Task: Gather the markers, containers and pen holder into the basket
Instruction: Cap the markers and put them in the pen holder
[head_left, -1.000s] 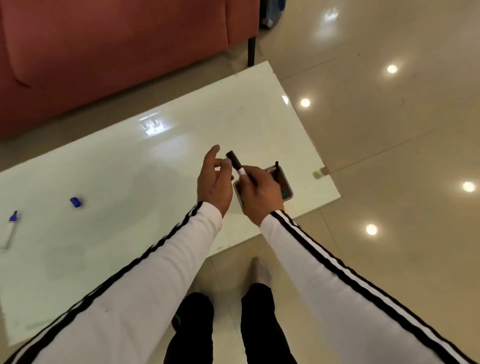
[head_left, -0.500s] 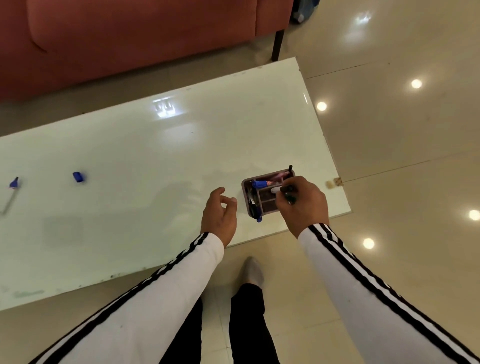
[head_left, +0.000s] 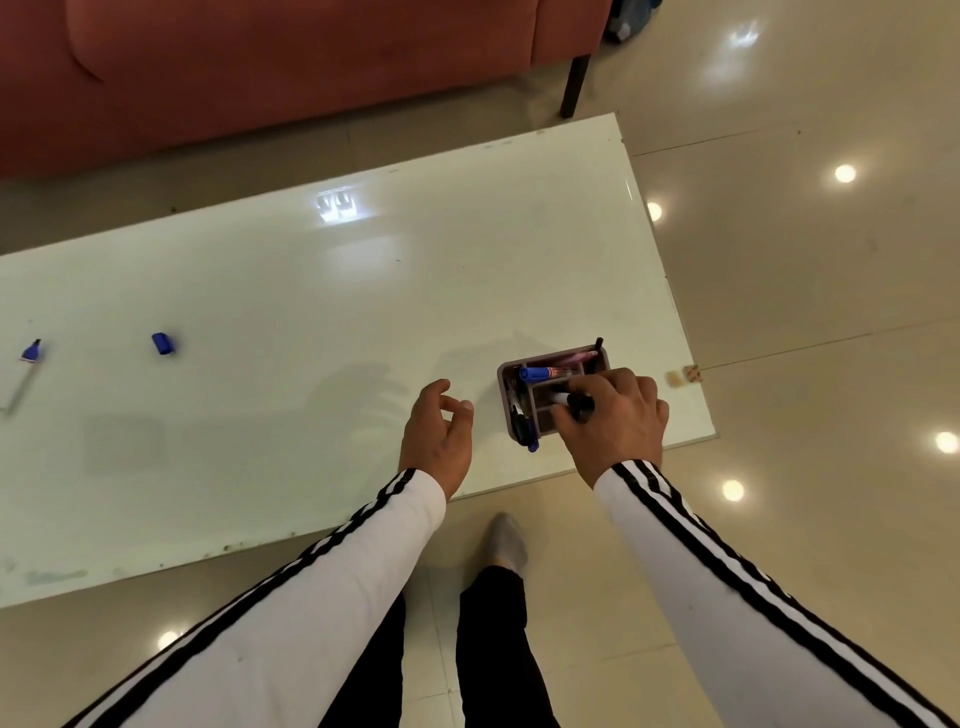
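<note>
A small mauve compartmented basket (head_left: 503, 387) stands near the table's right front corner with several markers in it, among them a blue-capped one (head_left: 543, 372). My right hand (head_left: 615, 421) hovers over the basket and grips a black-capped marker (head_left: 571, 401) above one of its compartments. My left hand (head_left: 439, 434) hangs just left of the basket, fingers loosely curled, holding nothing. Far left on the table lie a loose blue cap (head_left: 163, 344) and an uncapped blue marker (head_left: 26, 375).
The white glossy table (head_left: 311, 312) fills the middle of the view, its front edge close to my legs. A red sofa (head_left: 270, 62) stands behind it. Shiny floor tiles lie to the right, with two small tan pieces (head_left: 683, 375) by the table corner.
My right hand has carried the black-capped marker from in front of me down over the basket. My left hand has let go and dropped to the basket's left. The camera has tilted down.
</note>
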